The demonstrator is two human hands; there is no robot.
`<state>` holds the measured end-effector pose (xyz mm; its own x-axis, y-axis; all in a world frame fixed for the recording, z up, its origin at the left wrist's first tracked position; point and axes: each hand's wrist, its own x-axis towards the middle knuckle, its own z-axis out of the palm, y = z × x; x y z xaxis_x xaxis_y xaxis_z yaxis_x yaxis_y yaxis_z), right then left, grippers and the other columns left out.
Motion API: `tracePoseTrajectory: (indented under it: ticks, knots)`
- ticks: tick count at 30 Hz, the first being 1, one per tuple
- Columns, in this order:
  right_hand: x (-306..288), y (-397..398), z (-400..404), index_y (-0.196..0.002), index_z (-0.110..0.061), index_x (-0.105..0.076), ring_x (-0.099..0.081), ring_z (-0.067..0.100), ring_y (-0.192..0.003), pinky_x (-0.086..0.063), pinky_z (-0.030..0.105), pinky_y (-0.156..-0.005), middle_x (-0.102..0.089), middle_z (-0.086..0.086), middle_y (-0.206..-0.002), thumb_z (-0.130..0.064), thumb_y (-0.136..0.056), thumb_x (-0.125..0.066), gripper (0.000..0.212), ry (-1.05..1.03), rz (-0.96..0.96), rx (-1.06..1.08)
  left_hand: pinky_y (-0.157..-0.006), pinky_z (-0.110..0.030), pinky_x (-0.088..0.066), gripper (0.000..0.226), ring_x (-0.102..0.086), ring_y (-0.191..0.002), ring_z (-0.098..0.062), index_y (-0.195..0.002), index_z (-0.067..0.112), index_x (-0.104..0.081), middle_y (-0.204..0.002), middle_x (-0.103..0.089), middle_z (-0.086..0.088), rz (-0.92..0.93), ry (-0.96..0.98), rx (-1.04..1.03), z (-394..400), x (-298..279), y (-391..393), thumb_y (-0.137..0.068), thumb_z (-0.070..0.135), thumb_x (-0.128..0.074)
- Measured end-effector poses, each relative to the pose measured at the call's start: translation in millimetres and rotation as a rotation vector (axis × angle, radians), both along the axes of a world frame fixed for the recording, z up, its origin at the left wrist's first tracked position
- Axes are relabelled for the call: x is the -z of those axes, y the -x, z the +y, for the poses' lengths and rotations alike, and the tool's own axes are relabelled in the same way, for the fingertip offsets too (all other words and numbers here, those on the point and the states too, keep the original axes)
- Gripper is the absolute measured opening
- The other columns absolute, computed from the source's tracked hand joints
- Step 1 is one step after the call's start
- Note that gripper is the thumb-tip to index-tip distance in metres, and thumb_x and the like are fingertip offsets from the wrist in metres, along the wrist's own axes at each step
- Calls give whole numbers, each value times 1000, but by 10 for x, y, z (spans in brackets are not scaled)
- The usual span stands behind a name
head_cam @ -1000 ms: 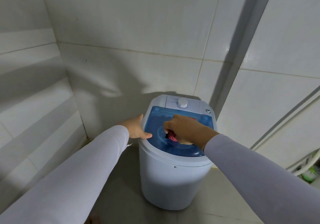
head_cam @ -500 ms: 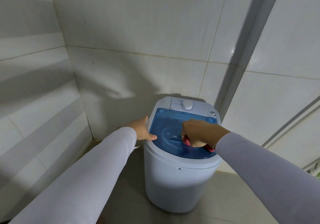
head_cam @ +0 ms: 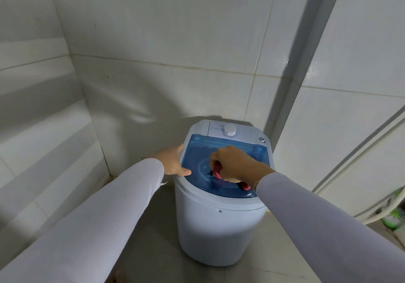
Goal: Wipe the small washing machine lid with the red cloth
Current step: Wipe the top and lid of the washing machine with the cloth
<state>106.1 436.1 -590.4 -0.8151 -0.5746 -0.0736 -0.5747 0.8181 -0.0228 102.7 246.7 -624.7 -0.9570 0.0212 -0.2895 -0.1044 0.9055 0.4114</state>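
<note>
Grip: R hand (head_cam: 235,165) bunches 1 red cloth (head_cam: 217,172) on 1 lid (head_cam: 197,153).

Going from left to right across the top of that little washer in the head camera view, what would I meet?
Left hand on the washer's left rim → bare blue lid → right hand bunched around the red cloth → small round button at the back right corner.

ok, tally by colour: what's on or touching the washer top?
Blue: 1, lid
Red: 1, cloth
White: 1, dial
Bare hands: 2, left hand, right hand
Total: 5
</note>
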Motion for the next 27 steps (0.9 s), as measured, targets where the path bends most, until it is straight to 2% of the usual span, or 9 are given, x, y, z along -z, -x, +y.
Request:
tracePoseTrajectory:
  ticks: [4, 7, 10, 13, 15, 18, 22, 27]
  knots:
    - [10, -18, 20, -96, -16, -67, -58, 24, -97, -46, 30, -79, -67, 6, -102, -11, -82, -57, 17, 62, -26, 10, -114, -44, -35, 94, -38, -139, -27, -153, 22, -12, -155, -34, -3, -1, -3, -3, -17, 32, 43, -82, 38, -72]
    - [-39, -22, 57, -94, -17, -69, -59, 24, -96, -49, 32, -81, -67, 4, -98, -12, -83, -56, 18, -10, -58, 6, -113, -46, -35, 95, -39, -139, -28, -153, 22, -13, -155, -34, -4, -9, 9, -6, -15, 48, 69, -81, 39, -73]
    - [-139, 30, 127, -88, -19, -71, -58, 21, -92, -48, 29, -75, -60, -2, -86, -7, -79, -58, 19, -118, -97, 43, -113, -49, -34, 98, -39, -139, -29, -153, 23, -13, -156, -33, -3, -2, 11, -27, -19, 67, 62, -79, 41, -74]
    - [-203, 87, 156, -88, -17, -72, -64, 21, -91, -53, 29, -75, -68, 1, -90, -3, -73, -67, 21, -186, -166, 88, -111, -53, -35, 104, -40, -138, -30, -153, 28, -9, -155, -34, -2, -8, 5, -41, -49, 105, 62, -74, 49, -74]
    - [-184, 104, 94, -89, -14, -72, -65, 23, -91, -53, 30, -75, -71, 4, -95, -4, -75, -66, 19, -199, -145, 90, -110, -57, -35, 107, -42, -136, -31, -152, 33, -8, -155, -36, -1, -10, 13, -51, -82, 150, 77, -69, 55, -73]
    - [-97, 97, -38, -92, -11, -70, -63, 26, -93, -53, 32, -80, -69, 7, -100, -9, -82, -56, 17, -167, -83, 64, -110, -55, -35, 102, -43, -136, -30, -152, 32, -10, -154, -36, -1, 5, 15, -36, -84, 156, 65, -74, 51, -72]
    - [-77, 61, -157, -90, -13, -71, -58, 24, -90, -45, 28, -72, -67, 7, -99, -8, -82, -54, 19, -137, -67, 26, -110, -58, -32, 103, -40, -137, -31, -150, 34, -12, -154, -36, -1, 7, 0, -28, -90, 163, 67, -69, 56, -70]
    - [-101, 42, -52, -88, -17, -70, -52, 15, -82, -40, 23, -69, -59, -5, -83, -3, -77, -57, 22, 52, -110, 78, -110, -60, -32, 103, -40, -137, -33, -150, 36, -10, -155, -35, -2, 12, 26, -35, -103, 200, 105, -69, 59, -69]
